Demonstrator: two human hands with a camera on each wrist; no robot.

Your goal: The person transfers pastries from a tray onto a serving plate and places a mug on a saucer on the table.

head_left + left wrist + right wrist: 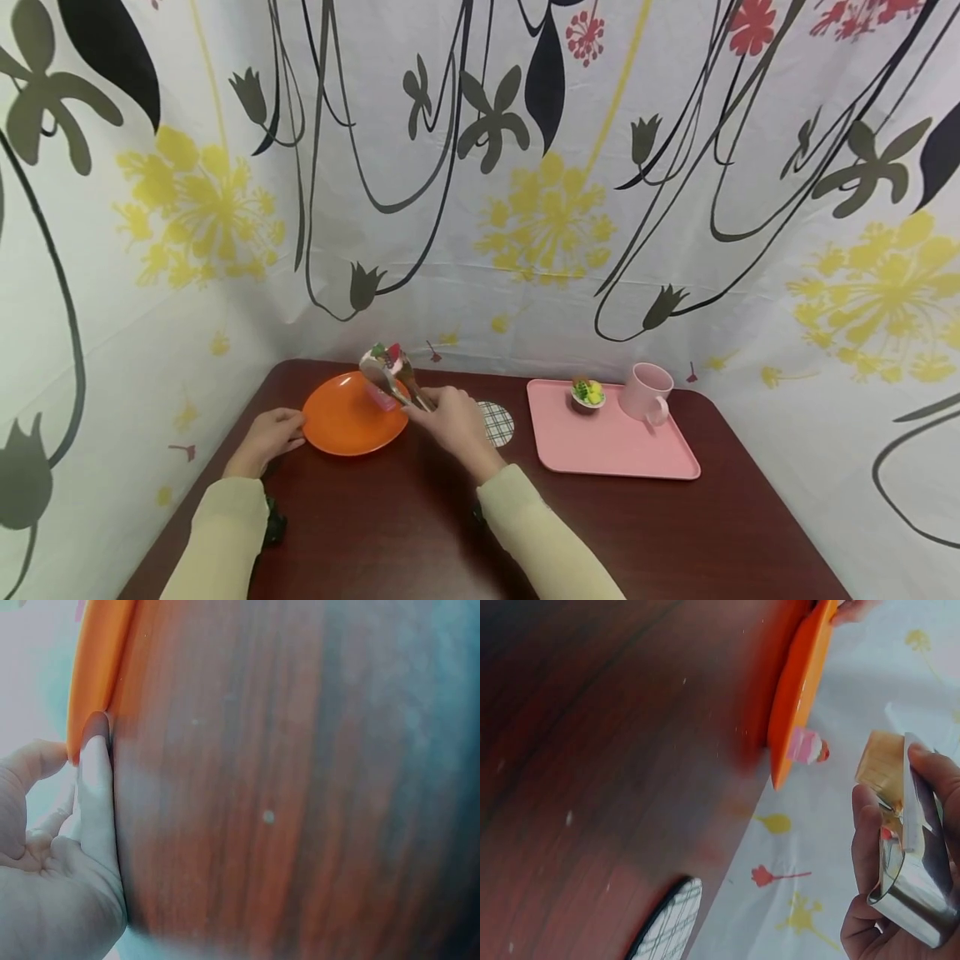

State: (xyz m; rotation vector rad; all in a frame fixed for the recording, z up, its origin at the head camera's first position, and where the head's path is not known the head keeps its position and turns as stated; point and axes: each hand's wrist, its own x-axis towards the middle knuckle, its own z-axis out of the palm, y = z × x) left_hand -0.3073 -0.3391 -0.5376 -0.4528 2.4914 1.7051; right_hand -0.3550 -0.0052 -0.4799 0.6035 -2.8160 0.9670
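My left hand point(270, 439) pinches the near left rim of an orange plate point(337, 425). In the left wrist view its thumb and a finger point(96, 780) lie on either side of the rim. My right hand point(456, 425) grips metal tongs point(384, 379) over the plate's right side. Between the tong ends sits a small toy cake point(393, 358) with a white, red and green top, partly hidden by them. A pink and white cake piece point(805, 745) with a red top stands on the plate.
Right of my right hand lies a round checked coaster point(497, 423). A pink tray point(600, 450) farther right carries a cupcake point(587, 395) with green and yellow topping and a pink mug point(645, 392). A patterned cloth point(465, 250) hangs behind the dark wooden table point(360, 533).
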